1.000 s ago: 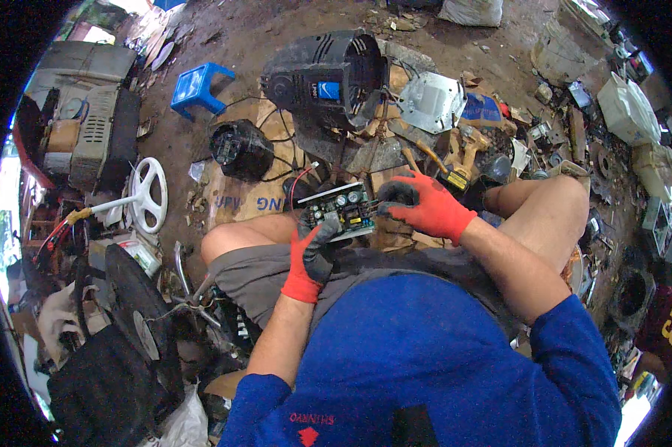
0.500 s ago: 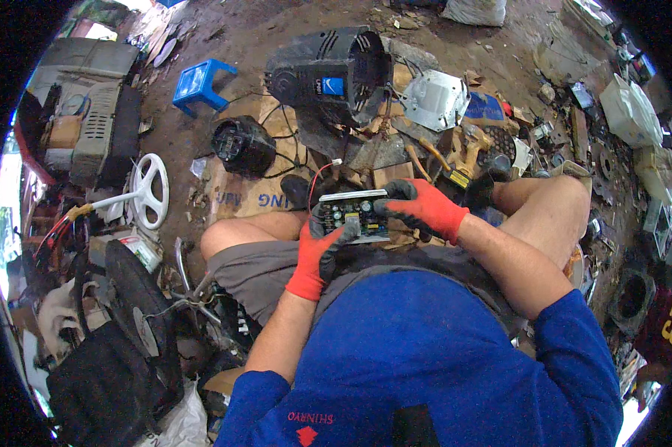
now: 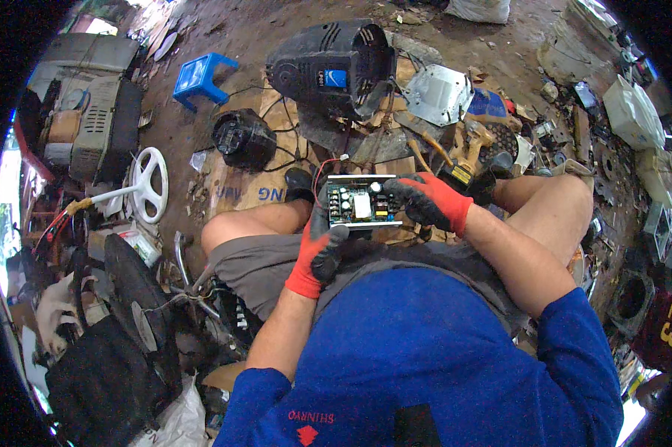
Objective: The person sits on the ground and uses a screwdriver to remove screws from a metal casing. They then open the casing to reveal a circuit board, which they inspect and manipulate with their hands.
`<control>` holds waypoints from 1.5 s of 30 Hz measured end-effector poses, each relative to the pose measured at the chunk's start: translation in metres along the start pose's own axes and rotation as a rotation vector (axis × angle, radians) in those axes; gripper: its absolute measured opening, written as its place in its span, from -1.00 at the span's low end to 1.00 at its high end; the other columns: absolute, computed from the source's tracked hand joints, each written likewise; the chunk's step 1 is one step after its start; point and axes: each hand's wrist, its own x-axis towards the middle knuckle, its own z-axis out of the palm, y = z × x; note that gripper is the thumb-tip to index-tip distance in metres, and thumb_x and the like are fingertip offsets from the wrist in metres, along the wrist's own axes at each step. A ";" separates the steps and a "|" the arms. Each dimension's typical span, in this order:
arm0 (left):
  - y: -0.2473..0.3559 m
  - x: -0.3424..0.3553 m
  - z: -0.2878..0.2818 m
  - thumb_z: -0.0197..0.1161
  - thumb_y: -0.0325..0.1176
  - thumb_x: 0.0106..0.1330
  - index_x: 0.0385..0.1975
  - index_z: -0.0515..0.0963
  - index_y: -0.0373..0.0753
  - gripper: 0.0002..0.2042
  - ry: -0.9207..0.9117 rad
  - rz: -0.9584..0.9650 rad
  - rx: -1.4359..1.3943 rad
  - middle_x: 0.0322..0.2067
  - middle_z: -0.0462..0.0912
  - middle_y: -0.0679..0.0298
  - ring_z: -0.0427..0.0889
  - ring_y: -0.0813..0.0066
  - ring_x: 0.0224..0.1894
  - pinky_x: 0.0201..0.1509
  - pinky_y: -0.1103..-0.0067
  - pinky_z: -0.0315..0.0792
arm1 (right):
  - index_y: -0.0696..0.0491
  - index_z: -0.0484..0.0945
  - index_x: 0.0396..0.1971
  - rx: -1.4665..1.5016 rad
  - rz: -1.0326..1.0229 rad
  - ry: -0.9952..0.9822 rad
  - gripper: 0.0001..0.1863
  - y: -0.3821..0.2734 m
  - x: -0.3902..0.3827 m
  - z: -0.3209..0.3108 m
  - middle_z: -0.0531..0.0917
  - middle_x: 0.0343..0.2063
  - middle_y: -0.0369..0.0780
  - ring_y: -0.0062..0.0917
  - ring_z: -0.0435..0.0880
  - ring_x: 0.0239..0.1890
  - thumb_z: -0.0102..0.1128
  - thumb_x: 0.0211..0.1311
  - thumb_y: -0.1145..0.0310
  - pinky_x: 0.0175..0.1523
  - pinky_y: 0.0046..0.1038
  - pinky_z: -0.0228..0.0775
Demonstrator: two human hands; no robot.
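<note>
While gloved fingers clamp its two short ends, the circuit board point(image 3: 363, 203) sits level above the person's lap, component side up. The left hand point(image 3: 319, 249), in a red and black glove, grips the board's edge at 8 o'clock; the right hand point(image 3: 428, 200) closes over its 3 o'clock end. At 12 o'clock from the board lies a black housing point(image 3: 330, 68), a blue stool point(image 3: 200, 76) at 10 o'clock, a white wheel point(image 3: 149, 183) at 9 o'clock.
</note>
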 end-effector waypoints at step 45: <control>0.002 0.006 -0.004 0.11 -0.27 0.44 0.27 0.38 -0.25 -0.57 0.121 -0.170 -0.162 0.12 0.58 0.12 0.63 0.20 0.08 0.13 0.23 0.59 | 0.12 0.62 -0.15 0.652 0.290 0.160 -0.66 -0.056 0.005 -0.010 0.68 -0.30 -0.29 -0.63 0.56 -0.24 0.37 0.24 0.16 -0.04 -0.44 0.44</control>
